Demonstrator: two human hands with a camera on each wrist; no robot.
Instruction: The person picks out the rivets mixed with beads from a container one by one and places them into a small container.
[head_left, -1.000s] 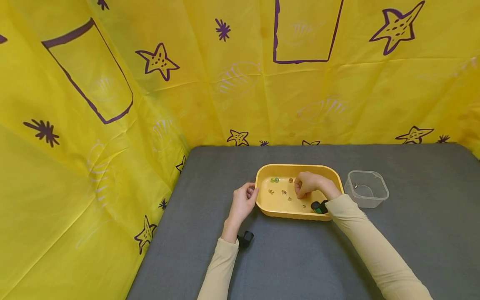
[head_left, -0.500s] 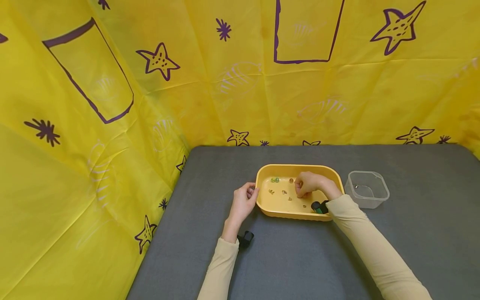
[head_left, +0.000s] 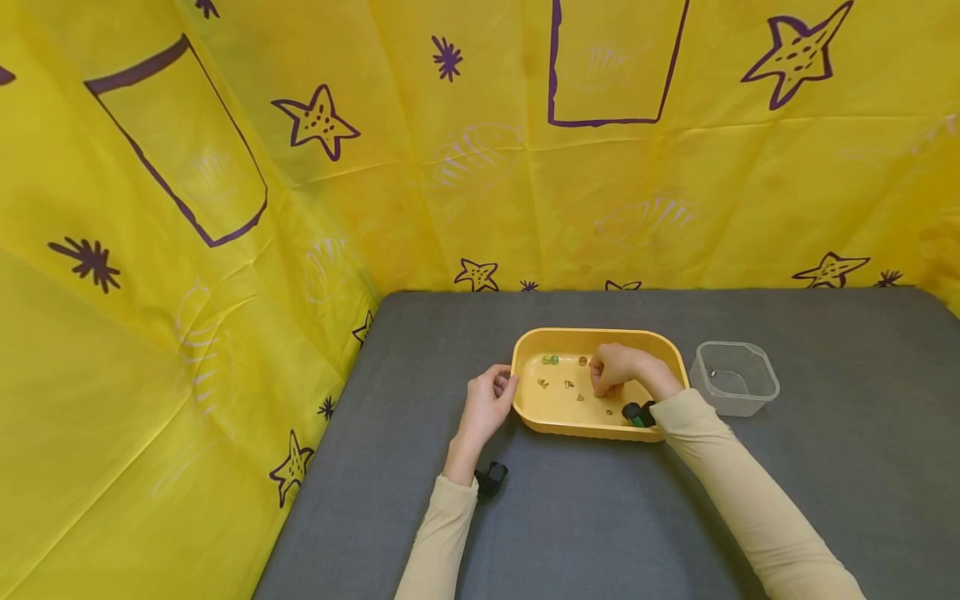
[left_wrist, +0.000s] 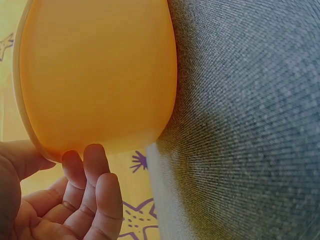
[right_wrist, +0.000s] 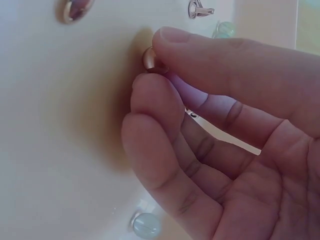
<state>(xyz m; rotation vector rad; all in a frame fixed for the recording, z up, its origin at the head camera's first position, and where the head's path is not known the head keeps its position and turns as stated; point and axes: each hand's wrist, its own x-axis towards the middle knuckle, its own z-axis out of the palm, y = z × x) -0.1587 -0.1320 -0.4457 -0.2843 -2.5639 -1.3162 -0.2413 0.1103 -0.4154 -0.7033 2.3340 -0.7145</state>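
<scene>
A shallow yellow plastic tray lies on the grey table. My left hand pinches its left end, thumb at the rim and fingertips against the outer wall, as the left wrist view shows. Reaching into the tray, my right hand pinches a tiny shiny gold-coloured piece between thumb and fingertips; its exact kind is mostly hidden. About the hand lie green beads, a brown bead and several small gold-coloured metal pieces. One pale green bead shows in the right wrist view.
To the right of the tray stands a clear plastic container with a small metal piece inside. Yellow patterned cloth hangs behind and to the left of the grey table. A black device sits on my left wrist.
</scene>
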